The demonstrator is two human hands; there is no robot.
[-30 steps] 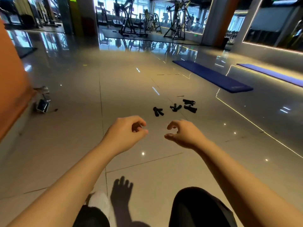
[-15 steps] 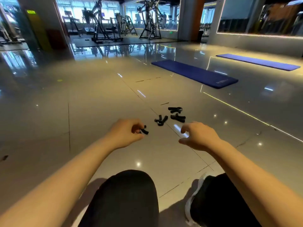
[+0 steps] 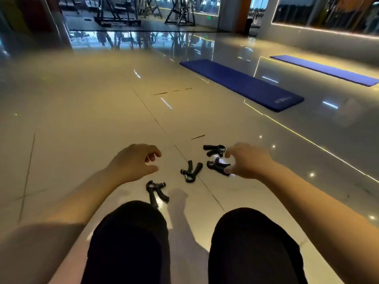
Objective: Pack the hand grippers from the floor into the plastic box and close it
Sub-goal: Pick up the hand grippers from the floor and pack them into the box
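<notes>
Several black hand grippers lie on the glossy tiled floor ahead of my knees. One hand gripper (image 3: 156, 192) rests just past my left knee, another (image 3: 191, 171) lies in the middle, and two more (image 3: 215, 149) (image 3: 217, 166) sit to the right. My left hand (image 3: 133, 162) hovers open above the floor, left of the grippers, fingers curled and holding nothing. My right hand (image 3: 247, 160) reaches over the two right-hand grippers with fingers spread, its fingertips at the nearer one. No plastic box is in view.
My two knees (image 3: 131, 232) in black trousers fill the bottom of the view. A blue exercise mat (image 3: 242, 84) lies on the floor beyond the grippers, a second mat (image 3: 326, 69) further right. Gym machines (image 3: 117, 11) stand at the far end.
I have crouched lower and nearer, so the grippers now lie just before my knees. My left hand has opened; my right hand has reached forward to the right-hand grippers.
</notes>
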